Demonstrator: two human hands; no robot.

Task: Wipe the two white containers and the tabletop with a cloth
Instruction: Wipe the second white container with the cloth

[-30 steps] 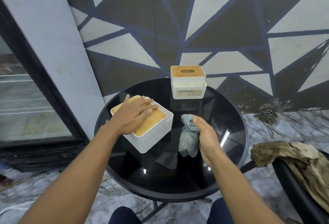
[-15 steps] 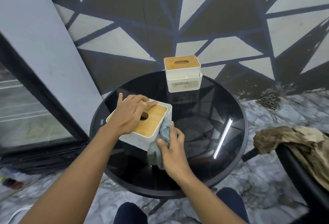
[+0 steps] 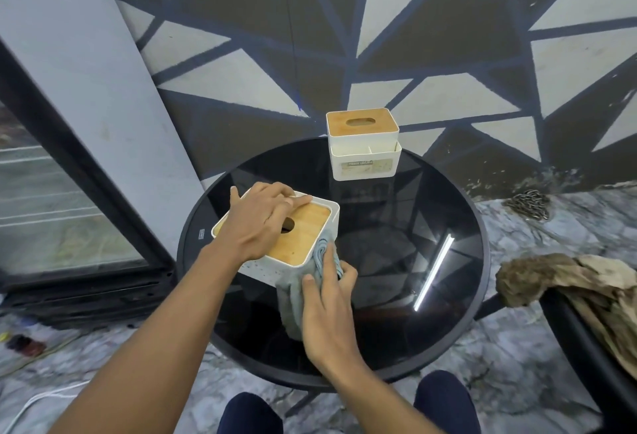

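the person's left grip (image 3: 262, 223) lies flat on top of the near white container (image 3: 256, 266). the palm covers part of its wooden lid (image 3: 303, 237) and half of the oval slot, and the fingers are straight, reach the far rim and close round nothing. the right grip (image 3: 325, 309) has a pale blue-grey cloth (image 3: 291, 299) bunched between thumb and fingers and presses it against the container's near right corner. from there the cloth hangs down toward the glass. that container is on the left part of a round black glass counter (image 3: 396, 237), and its white wall is speckled with small dark marks. the second white container (image 3: 363, 157) stands upright at the far edge of the counter, well apart from the first, with a wooden lid of its own and a label on its front. a strip light is mirrored in the glass to the right. off to the right a dark chair (image 3: 568, 337) carries a crumpled brown rag (image 3: 558, 278). a chain (image 3: 527, 204) lies on the marbled floor (image 3: 499, 364) by the triangle-painted wall (image 3: 431, 37).
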